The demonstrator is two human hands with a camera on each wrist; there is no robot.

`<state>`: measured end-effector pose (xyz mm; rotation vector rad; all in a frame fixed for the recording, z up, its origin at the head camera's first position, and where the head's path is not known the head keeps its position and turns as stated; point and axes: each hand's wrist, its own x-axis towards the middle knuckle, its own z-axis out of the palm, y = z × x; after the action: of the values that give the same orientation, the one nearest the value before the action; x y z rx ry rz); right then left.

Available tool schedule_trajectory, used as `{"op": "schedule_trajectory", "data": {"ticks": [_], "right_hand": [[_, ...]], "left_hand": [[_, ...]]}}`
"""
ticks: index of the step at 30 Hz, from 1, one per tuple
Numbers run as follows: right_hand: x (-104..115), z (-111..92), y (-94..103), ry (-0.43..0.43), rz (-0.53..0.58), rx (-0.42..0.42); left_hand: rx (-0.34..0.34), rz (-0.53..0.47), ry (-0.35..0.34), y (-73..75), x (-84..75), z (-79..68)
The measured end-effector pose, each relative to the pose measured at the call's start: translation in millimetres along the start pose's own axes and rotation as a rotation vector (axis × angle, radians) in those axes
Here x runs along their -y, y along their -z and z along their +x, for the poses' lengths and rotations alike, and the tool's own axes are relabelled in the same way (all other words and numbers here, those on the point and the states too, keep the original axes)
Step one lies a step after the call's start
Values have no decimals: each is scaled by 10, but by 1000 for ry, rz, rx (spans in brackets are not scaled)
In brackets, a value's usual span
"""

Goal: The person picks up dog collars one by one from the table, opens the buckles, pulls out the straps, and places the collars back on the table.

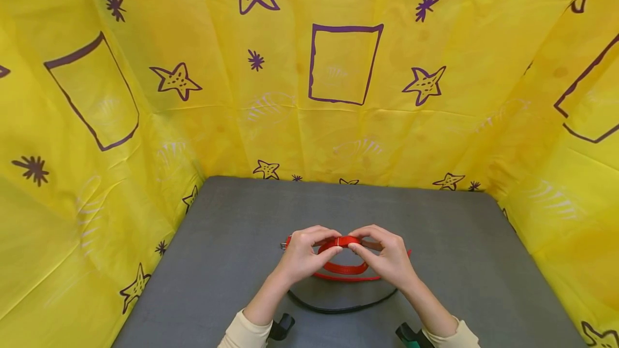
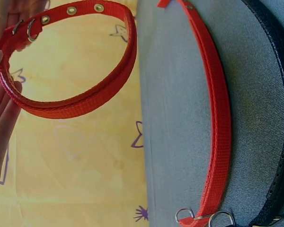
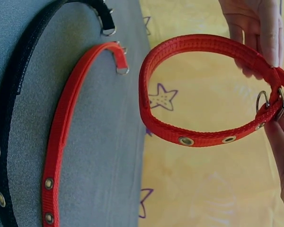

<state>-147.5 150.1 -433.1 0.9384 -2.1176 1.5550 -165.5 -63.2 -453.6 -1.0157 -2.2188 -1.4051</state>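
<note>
My left hand (image 1: 307,254) and right hand (image 1: 387,254) pinch a red collar (image 1: 347,269) between thumbs and fingers, above the table. The collar forms a closed loop, its band hanging toward me below the hands. At the buckle (image 3: 281,103), the strap doubles over beside a metal D-ring (image 3: 261,101). Metal eyelets (image 2: 72,10) line part of the band. Under the hands, a second red collar (image 2: 220,118) lies curved on the table. Nearer to me is a black collar (image 1: 333,311), also laid in an arc.
The grey table (image 1: 232,219) stands against yellow cloth walls (image 1: 348,138) at the back and both sides. Dark stars and shapes are drawn on the cloth. Black wrist mounts (image 1: 282,327) sit by both sleeves.
</note>
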Motion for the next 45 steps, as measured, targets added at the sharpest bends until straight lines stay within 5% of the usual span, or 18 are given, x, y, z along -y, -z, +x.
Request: {"op": "schedule_trajectory", "data": {"ticks": [8, 29, 37, 45], "right_hand": [[-221, -90, -11, -60, 22, -6], [-219, -109, -35, -94, 77, -10], [90, -6, -29, -97, 73, -18], [118, 30, -2, -131, 106, -14]], "left_hand": [[-2, -27, 0, -3, 4, -1], [-22, -51, 27, -2, -77, 15], [-9, -25, 42, 3, -15, -11], [-19, -16, 64, 14, 3, -39]]}}
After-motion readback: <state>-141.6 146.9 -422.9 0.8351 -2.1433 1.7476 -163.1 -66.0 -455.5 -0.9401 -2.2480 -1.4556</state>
